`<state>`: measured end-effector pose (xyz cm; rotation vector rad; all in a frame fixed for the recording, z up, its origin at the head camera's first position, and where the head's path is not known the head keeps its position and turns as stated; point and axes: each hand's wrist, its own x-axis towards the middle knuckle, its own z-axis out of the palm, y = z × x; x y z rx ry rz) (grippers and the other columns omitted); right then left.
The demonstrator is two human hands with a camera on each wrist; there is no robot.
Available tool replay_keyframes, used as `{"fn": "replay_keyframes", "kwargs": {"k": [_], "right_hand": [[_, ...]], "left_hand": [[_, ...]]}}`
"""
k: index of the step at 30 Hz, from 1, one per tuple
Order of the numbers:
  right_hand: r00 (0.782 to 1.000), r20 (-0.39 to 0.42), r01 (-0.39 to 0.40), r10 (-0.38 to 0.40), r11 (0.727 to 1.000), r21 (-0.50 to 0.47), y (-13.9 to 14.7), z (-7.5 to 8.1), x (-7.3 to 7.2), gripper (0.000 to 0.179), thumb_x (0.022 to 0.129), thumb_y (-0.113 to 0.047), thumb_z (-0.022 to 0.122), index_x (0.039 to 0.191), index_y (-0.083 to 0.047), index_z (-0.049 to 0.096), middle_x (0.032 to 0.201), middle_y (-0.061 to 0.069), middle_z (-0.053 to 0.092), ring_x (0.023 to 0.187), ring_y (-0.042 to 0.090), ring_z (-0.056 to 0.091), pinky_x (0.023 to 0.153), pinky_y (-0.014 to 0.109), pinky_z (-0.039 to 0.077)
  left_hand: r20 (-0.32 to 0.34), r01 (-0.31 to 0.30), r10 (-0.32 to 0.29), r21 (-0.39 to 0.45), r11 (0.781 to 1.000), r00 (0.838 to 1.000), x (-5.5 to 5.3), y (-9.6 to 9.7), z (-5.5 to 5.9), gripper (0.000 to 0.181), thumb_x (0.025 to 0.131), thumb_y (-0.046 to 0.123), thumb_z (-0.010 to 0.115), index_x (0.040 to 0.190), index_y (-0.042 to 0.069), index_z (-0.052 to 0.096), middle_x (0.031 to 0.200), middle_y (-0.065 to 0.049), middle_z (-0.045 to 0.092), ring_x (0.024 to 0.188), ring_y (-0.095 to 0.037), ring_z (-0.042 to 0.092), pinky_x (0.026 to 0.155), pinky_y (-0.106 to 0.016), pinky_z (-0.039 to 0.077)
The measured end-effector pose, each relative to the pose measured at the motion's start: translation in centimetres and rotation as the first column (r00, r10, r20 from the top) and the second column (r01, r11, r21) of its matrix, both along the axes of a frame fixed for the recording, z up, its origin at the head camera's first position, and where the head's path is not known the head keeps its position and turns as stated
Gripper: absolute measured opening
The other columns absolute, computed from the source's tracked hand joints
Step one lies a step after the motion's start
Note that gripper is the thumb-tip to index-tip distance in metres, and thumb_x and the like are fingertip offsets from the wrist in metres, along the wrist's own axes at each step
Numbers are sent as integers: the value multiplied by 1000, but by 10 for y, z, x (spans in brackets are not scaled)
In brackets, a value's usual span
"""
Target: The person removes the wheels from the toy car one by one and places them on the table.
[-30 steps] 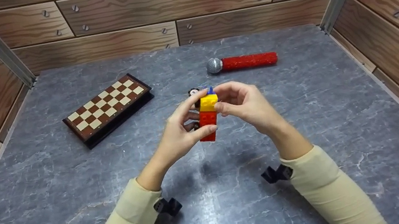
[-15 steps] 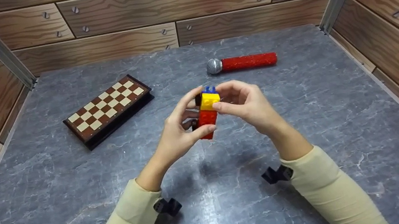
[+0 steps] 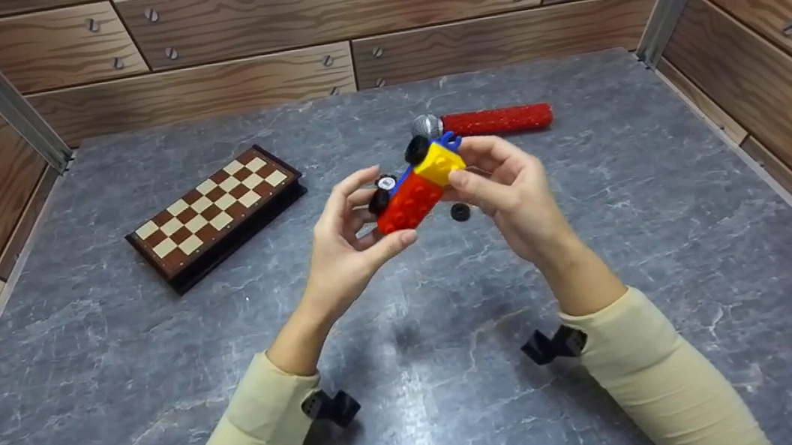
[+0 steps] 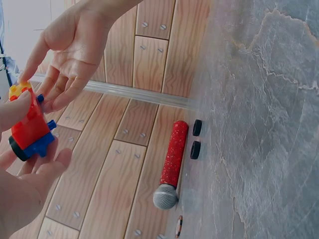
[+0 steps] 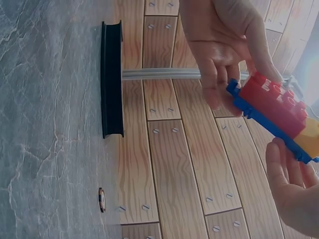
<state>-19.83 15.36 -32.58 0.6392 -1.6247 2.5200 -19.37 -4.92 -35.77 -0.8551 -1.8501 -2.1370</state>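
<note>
Between both hands, above the table, is a toy block car (image 3: 408, 198) with red bricks, a yellow front brick and a blue base. Two black wheels (image 3: 417, 149) show along its left side in the head view. On the opposite side bare blue axle stubs (image 4: 52, 124) stick out. My left hand (image 3: 341, 240) grips the red rear end, thumb on the near side and fingers beyond. At the yellow brick (image 3: 440, 164), my right hand (image 3: 505, 186) pinches with its thumb in front; its fingers are partly hidden behind the car.
Two loose black wheels (image 4: 195, 150) lie on the table near a red microphone (image 3: 497, 121) with a silver head. A small round patterned disc (image 3: 387, 183) lies beyond my left hand. A folded chessboard (image 3: 214, 218) rests at the left. Wood-patterned walls enclose the table.
The car has swung from nearly upright to slanting, its yellow end now up and to the right. My right hand moved up with it. One loose wheel has come into sight below the car.
</note>
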Motion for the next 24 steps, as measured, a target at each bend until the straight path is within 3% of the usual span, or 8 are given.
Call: {"fn": "replay_keyframes", "kwargs": {"k": [9,24], "right_hand": [[999,20,-44,44,999,0,1,-3,-3,28,86,5,59,113,3,53,112,23,56,99,35,58,86,46,49],[998,42,-57,50,983,177,6,-3,-7,34,86,4,61,118,4,51,110,23,56,97,39,59,83,47,50]], "left_hand": [[-11,-47,48,89,995,999,-1,-4,3,51,74,-1,76,119,-2,53,114,-20,56,92,-31,59,79,-46,52],[-31,-107,110,90,990,993,-1,-15,13,44,75,1,76,115,-2,58,109,-15,58,89,-32,61,75,-43,54]]}}
